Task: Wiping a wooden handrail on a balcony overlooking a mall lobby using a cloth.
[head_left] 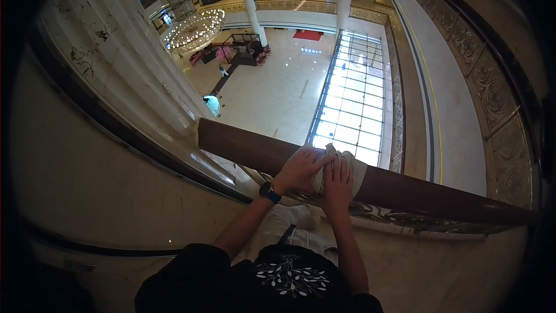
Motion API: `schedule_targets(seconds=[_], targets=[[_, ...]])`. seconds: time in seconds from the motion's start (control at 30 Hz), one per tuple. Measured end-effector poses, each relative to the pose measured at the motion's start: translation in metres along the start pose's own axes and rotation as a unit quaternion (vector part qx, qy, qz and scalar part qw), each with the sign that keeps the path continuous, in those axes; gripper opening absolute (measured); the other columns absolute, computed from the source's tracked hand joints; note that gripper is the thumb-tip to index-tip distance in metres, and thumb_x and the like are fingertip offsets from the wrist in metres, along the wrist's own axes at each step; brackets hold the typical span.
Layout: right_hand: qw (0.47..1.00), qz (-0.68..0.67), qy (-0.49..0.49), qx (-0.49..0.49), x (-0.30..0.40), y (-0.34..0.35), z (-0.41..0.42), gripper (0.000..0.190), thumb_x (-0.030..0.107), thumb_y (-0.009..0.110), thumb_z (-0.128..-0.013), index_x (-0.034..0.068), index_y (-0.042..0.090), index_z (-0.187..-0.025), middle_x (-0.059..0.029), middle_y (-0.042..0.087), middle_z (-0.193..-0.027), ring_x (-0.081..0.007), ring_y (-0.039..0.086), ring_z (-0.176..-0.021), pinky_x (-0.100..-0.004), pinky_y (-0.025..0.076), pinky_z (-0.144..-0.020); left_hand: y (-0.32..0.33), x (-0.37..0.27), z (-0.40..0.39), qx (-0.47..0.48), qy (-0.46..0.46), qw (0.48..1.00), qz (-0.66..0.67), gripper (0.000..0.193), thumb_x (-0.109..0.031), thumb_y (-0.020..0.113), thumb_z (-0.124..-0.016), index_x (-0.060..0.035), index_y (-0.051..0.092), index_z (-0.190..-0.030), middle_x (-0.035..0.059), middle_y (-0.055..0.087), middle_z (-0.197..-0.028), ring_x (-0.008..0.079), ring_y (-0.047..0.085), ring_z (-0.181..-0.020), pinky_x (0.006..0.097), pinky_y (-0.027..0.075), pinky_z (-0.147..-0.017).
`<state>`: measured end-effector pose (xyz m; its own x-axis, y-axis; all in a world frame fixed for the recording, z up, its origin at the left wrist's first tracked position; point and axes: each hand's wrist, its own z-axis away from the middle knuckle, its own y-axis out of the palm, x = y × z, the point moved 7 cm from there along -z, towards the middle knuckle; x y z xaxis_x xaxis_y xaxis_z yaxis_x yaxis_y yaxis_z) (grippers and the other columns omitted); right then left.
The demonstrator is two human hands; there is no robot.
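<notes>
A light cloth [359, 174] lies bunched over the top of a dark reddish-brown handrail [404, 187], draping down its near side. My left hand [299, 169], with a dark watch [267, 190] on its wrist, presses on the cloth's left part and the rail, its fingers pointing up and to the right. Close beside it my right hand [339, 182] lies over the cloth with its fingers bent on the folds. The fingertips of the two hands nearly meet. The undersides of both hands are hidden.
A fluted marble column [126, 52] stands at the left end of the handrail. Ornate metal panels [386, 217] are below the rail. Beyond it, an open atrium drops to a lower floor [278, 82], with a lit chandelier [195, 30] and a distant person [223, 70].
</notes>
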<state>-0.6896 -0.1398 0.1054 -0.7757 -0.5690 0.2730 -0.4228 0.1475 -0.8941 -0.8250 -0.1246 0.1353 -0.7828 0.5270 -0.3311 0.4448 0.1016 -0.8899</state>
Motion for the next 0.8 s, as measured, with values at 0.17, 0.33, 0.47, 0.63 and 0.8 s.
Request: schedule_targets(seconds=[0.17,0.33,0.47,0.63,0.8], targets=[[0.999,-0.008,0.014,0.036,0.000,-0.002,-0.002,0.103,0.019,0.091,-0.074,0.006,0.046,-0.167,-0.0186,0.044,-0.172,-0.0399,0.035,-0.165,-0.0591,0.023,-0.136,-0.007,-0.006,0.000,-0.043,0.046,0.997,-0.038,0.118,-0.046,0.097,-0.057,-0.0128,0.052,-0.160,0.0140,0.066,-0.129,0.0333,0.062,-0.124,0.0496,0.045,-0.114],[1.000,0.017,0.006,0.007,-0.003,0.006,0.000,0.102,0.020,0.090,-0.076,0.006,0.046,-0.167,-0.0186,0.044,-0.172,-0.0399,0.035,-0.164,-0.0592,0.024,-0.135,-0.008,-0.007,-0.002,-0.045,0.052,0.997,-0.035,0.117,-0.047,0.097,-0.057,-0.0125,0.053,-0.160,0.0142,0.066,-0.127,0.0331,0.063,-0.123,0.0496,0.046,-0.113],[1.000,-0.025,0.007,0.014,0.004,-0.002,-0.002,0.097,0.018,0.087,-0.079,0.005,0.047,-0.166,-0.0187,0.044,-0.172,-0.0398,0.036,-0.164,-0.0599,0.025,-0.135,-0.009,-0.004,0.002,-0.069,0.056,0.996,-0.027,0.116,-0.048,0.096,-0.058,-0.0124,0.053,-0.159,0.0139,0.066,-0.124,0.0326,0.063,-0.120,0.0494,0.046,-0.112],[1.000,-0.008,0.006,0.002,0.000,0.001,0.000,0.096,0.015,0.086,-0.079,0.005,0.047,-0.166,-0.0191,0.045,-0.171,-0.0402,0.036,-0.164,-0.0604,0.025,-0.135,-0.003,-0.003,-0.001,-0.020,0.024,0.999,-0.021,0.121,-0.047,0.098,-0.055,-0.0139,0.052,-0.161,0.0185,0.063,-0.139,0.0361,0.060,-0.131,0.0520,0.043,-0.119],[1.000,-0.007,0.010,0.009,-0.001,0.000,0.000,0.094,0.014,0.086,-0.079,0.004,0.048,-0.165,-0.0191,0.044,-0.171,-0.0402,0.036,-0.163,-0.0607,0.025,-0.134,0.004,0.001,-0.001,0.024,0.002,1.000,-0.020,0.127,-0.047,0.100,-0.053,-0.0151,0.049,-0.164,0.0231,0.059,-0.155,0.0395,0.056,-0.146,0.0549,0.040,-0.127]])
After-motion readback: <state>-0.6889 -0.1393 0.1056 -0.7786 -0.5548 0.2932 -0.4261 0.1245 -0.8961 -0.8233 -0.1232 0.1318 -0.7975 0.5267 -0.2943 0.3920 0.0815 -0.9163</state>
